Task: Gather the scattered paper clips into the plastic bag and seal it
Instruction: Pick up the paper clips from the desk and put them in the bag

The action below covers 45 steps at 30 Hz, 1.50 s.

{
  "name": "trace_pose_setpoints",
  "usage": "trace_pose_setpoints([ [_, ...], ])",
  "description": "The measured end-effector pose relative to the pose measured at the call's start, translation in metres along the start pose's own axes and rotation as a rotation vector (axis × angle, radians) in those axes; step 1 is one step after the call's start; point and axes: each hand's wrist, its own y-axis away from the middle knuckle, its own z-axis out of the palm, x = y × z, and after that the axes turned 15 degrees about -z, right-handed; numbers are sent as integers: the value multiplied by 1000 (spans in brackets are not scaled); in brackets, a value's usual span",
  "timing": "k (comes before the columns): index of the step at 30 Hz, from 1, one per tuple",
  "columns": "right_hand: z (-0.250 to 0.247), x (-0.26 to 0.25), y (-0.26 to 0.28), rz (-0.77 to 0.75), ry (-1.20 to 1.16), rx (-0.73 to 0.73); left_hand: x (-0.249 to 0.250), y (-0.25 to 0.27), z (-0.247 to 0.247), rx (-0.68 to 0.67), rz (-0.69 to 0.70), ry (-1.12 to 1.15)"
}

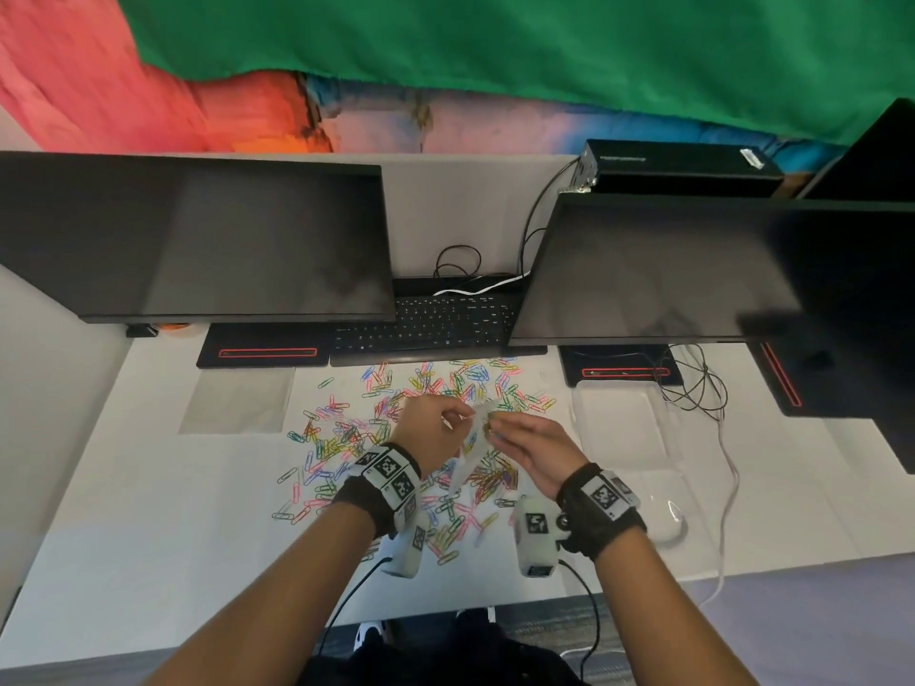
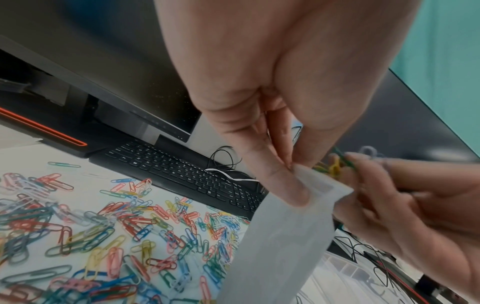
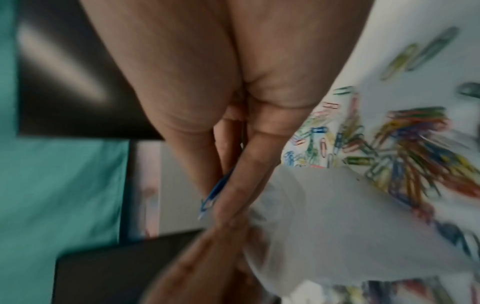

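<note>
Coloured paper clips (image 1: 346, 438) (image 2: 116, 236) (image 3: 405, 156) lie scattered over the white desk in front of the keyboard. My left hand (image 1: 435, 423) (image 2: 291, 170) pinches the top edge of a clear plastic bag (image 1: 468, 453) (image 2: 280, 236) (image 3: 337, 216), which hangs above the clips. My right hand (image 1: 520, 433) (image 2: 363, 174) (image 3: 228, 185) is at the bag's mouth and grips a small bunch of clips (image 2: 335, 164), a blue one (image 3: 213, 193) showing between its fingers. The right wrist view is blurred.
Two dark monitors (image 1: 223, 240) (image 1: 693, 269) stand over the desk with a black keyboard (image 1: 426, 319) between them. A clear plastic sheet (image 1: 237, 398) lies at the left. A clear tray (image 1: 624, 418), a white mouse (image 1: 668, 522) and cables (image 1: 703, 383) sit at the right.
</note>
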Motion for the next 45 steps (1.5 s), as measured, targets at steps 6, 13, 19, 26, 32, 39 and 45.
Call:
trace_pose_setpoints([
  [6,27,13,-9,-217,787,29,1,1,2,41,3,-17],
  [13,32,11,-8,-274,1134,-141,3,5,3,15,-2,4],
  [19,13,-5,-1,-306,772,-123,-2,4,-5,71,-18,32],
  [26,-67,40,7,237,1383,-157,-13,6,-36,163,-60,132],
  [32,-61,94,8,-1,1439,-131,-25,8,-43,189,-103,120],
  [39,-42,112,-7,-278,1692,-405,-34,15,-40,150,-130,128],
  [45,-49,110,-11,-363,1647,-402,-38,18,-40,163,-131,105],
])
